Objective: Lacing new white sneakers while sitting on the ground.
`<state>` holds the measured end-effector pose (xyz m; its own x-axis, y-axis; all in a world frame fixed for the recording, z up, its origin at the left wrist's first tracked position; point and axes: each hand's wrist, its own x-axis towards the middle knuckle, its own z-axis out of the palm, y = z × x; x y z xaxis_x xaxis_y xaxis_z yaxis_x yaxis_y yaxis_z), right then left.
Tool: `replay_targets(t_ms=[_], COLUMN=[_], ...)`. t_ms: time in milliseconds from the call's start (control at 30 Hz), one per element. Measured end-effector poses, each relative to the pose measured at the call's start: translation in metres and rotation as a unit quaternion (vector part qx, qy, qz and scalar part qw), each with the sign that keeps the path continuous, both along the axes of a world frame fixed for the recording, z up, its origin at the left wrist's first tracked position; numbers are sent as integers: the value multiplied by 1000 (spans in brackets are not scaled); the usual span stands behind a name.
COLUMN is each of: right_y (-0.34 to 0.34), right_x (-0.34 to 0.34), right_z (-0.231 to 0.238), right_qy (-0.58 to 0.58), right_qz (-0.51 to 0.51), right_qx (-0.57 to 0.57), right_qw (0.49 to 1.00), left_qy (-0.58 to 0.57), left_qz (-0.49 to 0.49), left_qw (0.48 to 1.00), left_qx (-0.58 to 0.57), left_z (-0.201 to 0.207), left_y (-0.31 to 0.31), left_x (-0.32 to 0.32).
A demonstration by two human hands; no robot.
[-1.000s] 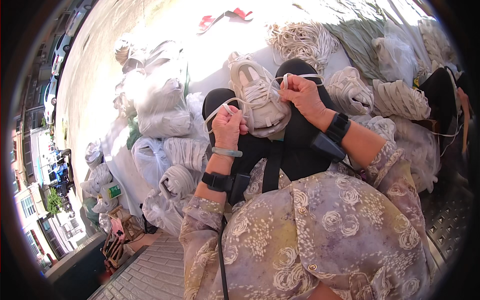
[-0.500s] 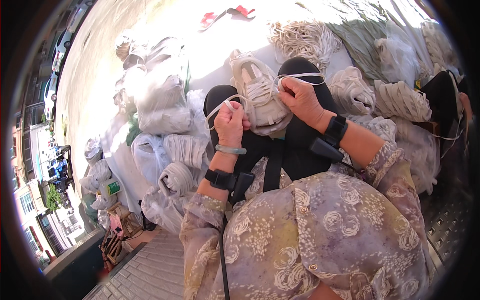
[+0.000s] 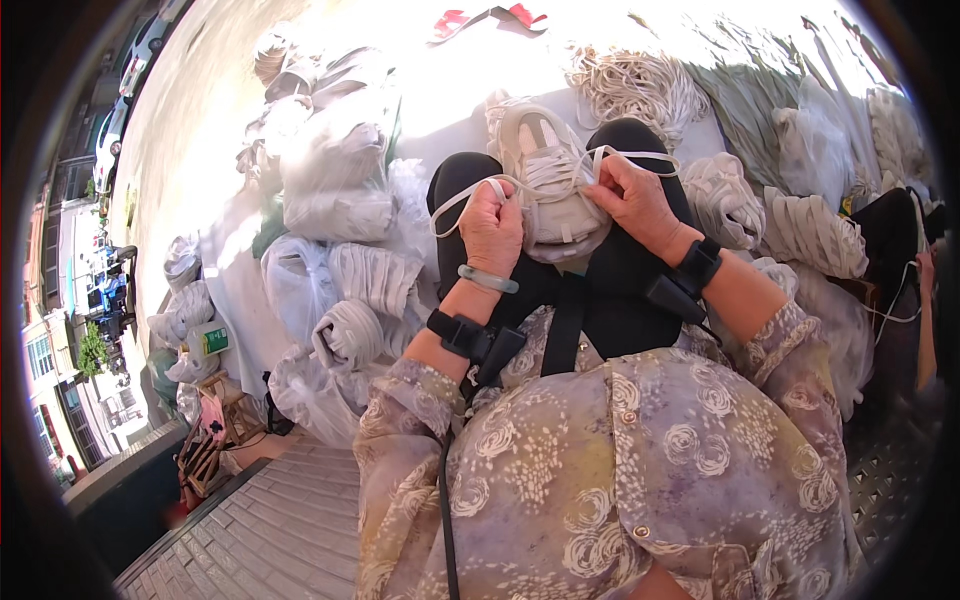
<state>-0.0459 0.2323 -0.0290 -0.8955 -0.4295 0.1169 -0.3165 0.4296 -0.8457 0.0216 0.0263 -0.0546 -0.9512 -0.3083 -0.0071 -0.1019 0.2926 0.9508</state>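
Observation:
A pale beige lace-up shoe [image 3: 560,205] is held upright between my black-clad knees, with white laces crossing its front. Closed at the shoe's left side, my left hand [image 3: 492,232] pinches a white shoelace [image 3: 447,207] that bows out over my left knee. On the other side, my right hand [image 3: 640,205] has its fingertips pressed together on a lace that loops over my right knee. Both hands are level with the lacing, close to the shoe but apart from each other. The fingers partly hide where the laces leave the eyelets.
Plastic-wrapped bundles of pale shoe parts [image 3: 350,335] lie to the left. A heap of white laces [image 3: 640,90] is beyond my knees; stacked shoe parts [image 3: 812,232] are at right. A co-worker's arm [image 3: 926,320] shows at the far right, near a hanging lace.
The whole scene has shifted slightly to the right in view. Both hands keep their pinch on the laces and nearly the same place beside the shoe. The co-worker's arm is lower.

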Motion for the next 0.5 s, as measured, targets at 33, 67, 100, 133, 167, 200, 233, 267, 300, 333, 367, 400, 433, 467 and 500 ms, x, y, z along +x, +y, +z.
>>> replay_targets(t_ms=[33, 67, 100, 133, 167, 200, 233, 267, 300, 333, 367, 400, 433, 467, 500], right_y=[1, 1, 3, 4, 4, 5, 5, 5, 6, 6, 7, 7, 7, 7, 7], right_x=[0, 0, 0, 0, 0, 0, 0, 0, 0, 0, 0, 0, 0, 0, 0], right_z=[0, 0, 0, 1, 2, 2, 2, 2, 2, 1, 1, 1, 1, 1, 0], right_qy=[-5, -9, -9, -25, -42, -41, -43, -45, -44, -51, -57, -57, -50, -44, -44], right_qz=[7, 14, 16, 24, 31, 33, 31, 29, 30, 31, 33, 33, 34, 35, 36], right_qx=[-9, -18, -17, -17, -16, -16, -18, -19, -19, -12, -4, -4, -16, -28, -28], right_qw=[1000, 1000, 1000, 999, 998, 998, 998, 998, 998, 998, 998, 998, 998, 998, 998], left_qy=[1, 7, 13, 14, 15, 16, 16, 10, 3, 3, 0, -4, -3, 5, 13], left_qz=[2, 1, 1, 3, -4, -12, -11, -11, -11, -9, -9, -9, -8, -8, -8], left_qw=[1000, 1000, 1000, 1000, 1000, 1000, 1000, 1000, 1000, 1000, 1000, 1000, 1000, 998, 996], left_qx=[0, 3, 6, 7, -3, -12, -12, -11, -10, -10, -20, -30, -30, -59, -88], left_z=[-3, -6, -7, -9, -10, -10, -9, -9, -8, -8, -7, -6, -4, -3, -1], left_y=[-1, -1, -1, -2, -3, -3, -3, -2, -2, -2, -3, -3, -2, 0, 2], left_x=[-1, -2, -2, -3, -5, -6, -6, -6, -6, -6, -6, -7, -7, -7, -8])
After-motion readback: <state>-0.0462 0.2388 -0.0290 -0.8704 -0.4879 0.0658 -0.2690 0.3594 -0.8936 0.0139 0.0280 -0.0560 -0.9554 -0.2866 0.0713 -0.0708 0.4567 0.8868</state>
